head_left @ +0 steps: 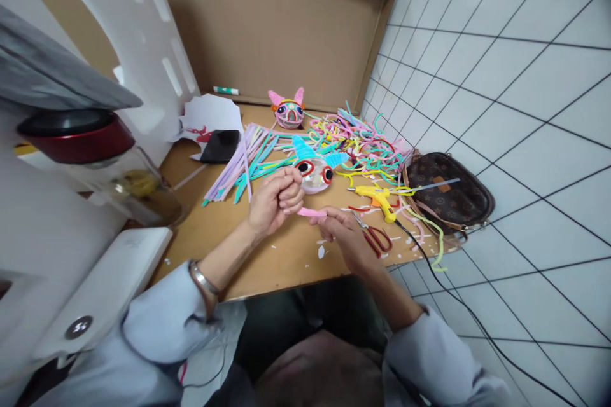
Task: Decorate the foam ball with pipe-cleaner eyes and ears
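Note:
A short pink pipe cleaner stretches between my two hands above the front of the table. My left hand is closed in a fist around one end, and my right hand pinches the other. Just behind them sits a clear round figure with blue ears and red-rimmed eyes; my left fist covers part of its side. Close to my right hand lie red-handled scissors and a yellow glue gun.
Bundled pipe cleaners lie left of the figure, and a tangled heap fills the back right. A pink-eared figure stands behind. There is a dark phone, a glass jar and a brown bag. The glue gun's cord hangs off the edge.

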A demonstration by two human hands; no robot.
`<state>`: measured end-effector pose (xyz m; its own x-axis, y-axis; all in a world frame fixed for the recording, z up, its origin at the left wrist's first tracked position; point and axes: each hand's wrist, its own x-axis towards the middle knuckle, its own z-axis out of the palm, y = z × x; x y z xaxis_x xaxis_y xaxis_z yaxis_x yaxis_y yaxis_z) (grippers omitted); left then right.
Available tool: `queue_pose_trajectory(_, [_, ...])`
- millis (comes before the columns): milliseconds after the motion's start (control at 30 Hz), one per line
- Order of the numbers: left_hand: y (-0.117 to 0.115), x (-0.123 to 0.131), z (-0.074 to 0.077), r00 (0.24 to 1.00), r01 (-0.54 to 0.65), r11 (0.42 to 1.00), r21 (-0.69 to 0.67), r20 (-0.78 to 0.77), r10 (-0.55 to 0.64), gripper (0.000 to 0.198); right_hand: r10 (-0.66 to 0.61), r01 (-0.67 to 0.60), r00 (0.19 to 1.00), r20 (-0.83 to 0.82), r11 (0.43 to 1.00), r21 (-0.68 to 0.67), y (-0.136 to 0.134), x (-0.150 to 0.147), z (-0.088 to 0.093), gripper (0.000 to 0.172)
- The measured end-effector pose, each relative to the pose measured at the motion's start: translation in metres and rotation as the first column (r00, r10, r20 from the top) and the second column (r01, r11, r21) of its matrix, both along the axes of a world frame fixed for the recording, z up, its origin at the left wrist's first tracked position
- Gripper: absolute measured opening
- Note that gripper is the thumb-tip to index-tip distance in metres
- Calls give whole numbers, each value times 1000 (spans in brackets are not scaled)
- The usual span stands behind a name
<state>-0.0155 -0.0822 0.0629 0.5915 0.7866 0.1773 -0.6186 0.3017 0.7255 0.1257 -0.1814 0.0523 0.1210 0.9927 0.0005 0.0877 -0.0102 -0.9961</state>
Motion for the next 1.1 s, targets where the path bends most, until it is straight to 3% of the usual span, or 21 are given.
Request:
queue_pose_trajectory(267, [0, 0, -2, 997, -32, 998, 54, -69, 36, 9, 41, -47, 989, 141, 998, 36, 0, 8, -7, 49])
queue_pose_trajectory(367, [-3, 0, -6, 975, -122, 966, 228, -155, 159, 11, 18, -51, 939, 343, 995, 86, -2, 13, -8, 44])
queue_pose_trajectory(433, [-6, 0, -9, 925, -134, 873, 468, -258, 280, 11, -44, -58, 819, 573, 986, 157, -4, 19, -8, 40])
queue_pose_trajectory(533, [-8, 0, -12, 873, 53, 670, 740, -360, 329, 11, -101, -100, 617, 781, 974, 205, -7, 28, -12, 32])
queue_pose_trajectory(600, [-7, 0, -15, 868, 137, 588, 797, -383, 316, 14, -99, -101, 576, 811, 976, 191, -9, 32, -14, 28])
queue_pose_trajectory(667, [-5, 2, -17, 859, 146, 549, 823, -380, 342, 12, -103, -83, 567, 818, 980, 181, -10, 32, -15, 29])
queue_pose_trajectory(733, [-4, 4, -19, 852, 146, 551, 821, -387, 352, 9, -115, -68, 580, 807, 980, 189, -13, 29, -12, 31])
queue_pose_trajectory(867, [-12, 8, -16, 849, 167, 637, 752, -438, 295, 7, -167, -27, 699, 695, 965, 259, -21, 27, -3, 34])
queue_pose_trajectory(933, [-15, 8, -14, 839, 198, 669, 717, -477, 263, 7, -205, 14, 708, 676, 961, 277, -28, 33, -1, 32])
queue_pose_trajectory(1000, [-16, 7, -15, 818, 210, 724, 657, -523, 238, 10, -282, 92, 644, 711, 951, 294, -37, 47, -4, 31])
queue_pose_trajectory(1033, [-15, 6, -16, 807, 203, 761, 616, -545, 226, 12, -310, 136, 575, 757, 949, 285, -41, 55, -8, 33])
queue_pose_trajectory(1100, [-13, 4, -20, 793, 174, 830, 529, -576, 201, 18, -302, 217, 355, 885, 947, 236, -50, 73, -19, 30])
